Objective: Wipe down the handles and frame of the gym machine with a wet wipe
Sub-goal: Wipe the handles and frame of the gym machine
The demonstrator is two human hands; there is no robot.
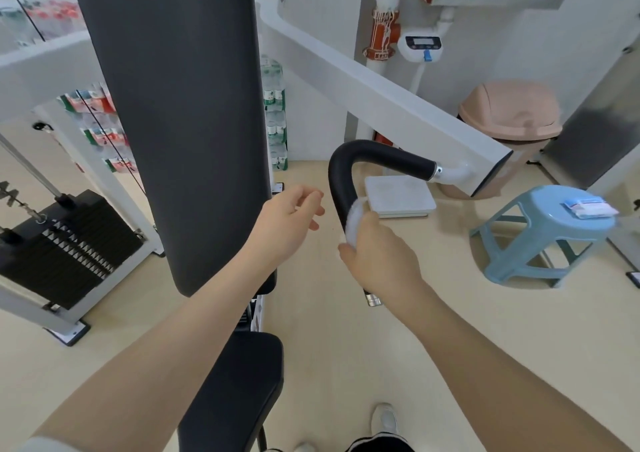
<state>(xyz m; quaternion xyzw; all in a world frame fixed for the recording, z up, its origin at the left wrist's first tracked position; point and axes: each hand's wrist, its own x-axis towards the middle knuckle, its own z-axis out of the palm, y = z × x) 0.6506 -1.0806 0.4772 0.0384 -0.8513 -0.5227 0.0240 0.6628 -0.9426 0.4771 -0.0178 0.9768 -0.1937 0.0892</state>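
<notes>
Gripping wet wipe [354,221] round black handle [349,160], right hand [379,257], left hand [289,221] hovering, fingers loosely curled

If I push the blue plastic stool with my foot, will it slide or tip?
The stool probably slides: it looks light plastic, on smooth floor. Its splayed legs suggest little tipping. The wipes packet on top might shift.

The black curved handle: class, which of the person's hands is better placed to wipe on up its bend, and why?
The right hand. It already grips the wet wipe around the black curved handle, just below the bend. The left hand hovers beside the handle, loosely curled, holding nothing.
</notes>
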